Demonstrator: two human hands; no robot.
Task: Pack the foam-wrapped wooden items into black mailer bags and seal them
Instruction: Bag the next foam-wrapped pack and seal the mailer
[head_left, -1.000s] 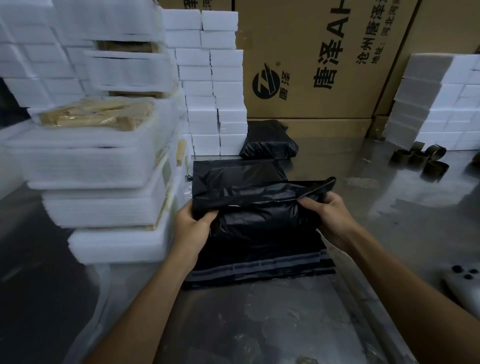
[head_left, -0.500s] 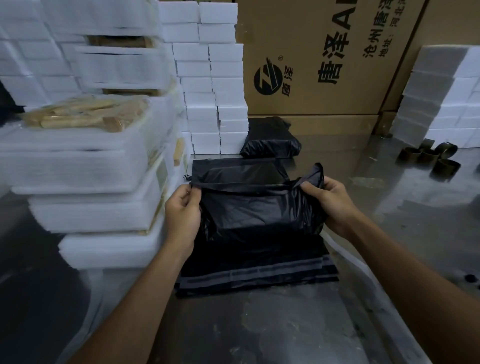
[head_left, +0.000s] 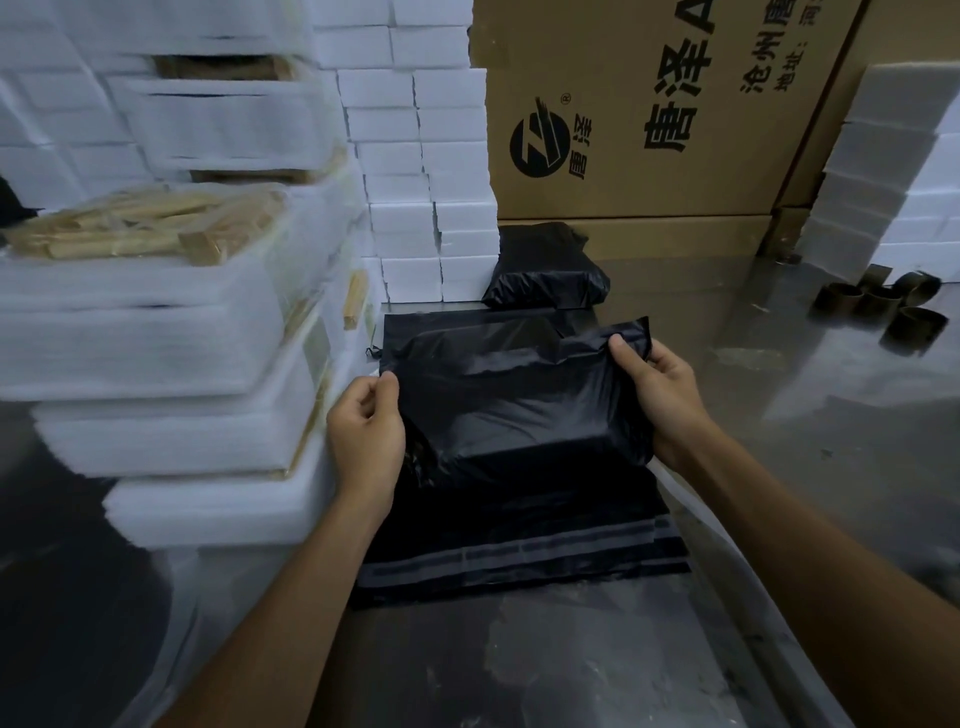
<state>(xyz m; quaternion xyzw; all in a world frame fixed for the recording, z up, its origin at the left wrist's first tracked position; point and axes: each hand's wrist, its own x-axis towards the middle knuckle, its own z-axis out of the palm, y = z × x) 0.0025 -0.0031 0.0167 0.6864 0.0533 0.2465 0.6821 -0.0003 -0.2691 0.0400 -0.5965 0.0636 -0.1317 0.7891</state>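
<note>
A person stands at a shiny metal counter (head_left: 649, 649), seen from above over both forearms. Both hands hold a filled black mailer bag (head_left: 519, 410) that rests on a flat pile of empty mailers (head_left: 519, 561) at the centre of the counter. The left hand (head_left: 366, 434) pinches the bag's left edge between thumb and curled fingers. The right hand (head_left: 662, 392) grips the upper right corner of the flap, thumb on top.

The flap looks folded over but perhaps not yet pressed down. If the thin plastic creases or the two sides are pulled unevenly, the seal could close crooked or leave a gap. A firm tug might also stretch or tear the film at the pinched corners.

To the left, touching the pile, leans a tall stack of white foam-wrapped items (head_left: 171, 364), with pale wood showing at some edges. A finished black parcel (head_left: 548, 278) lies behind, against more white foam blocks (head_left: 421, 182). A large printed cardboard box (head_left: 649, 104) closes off the back. Small dark rings (head_left: 883, 304) sit at far right.
</note>
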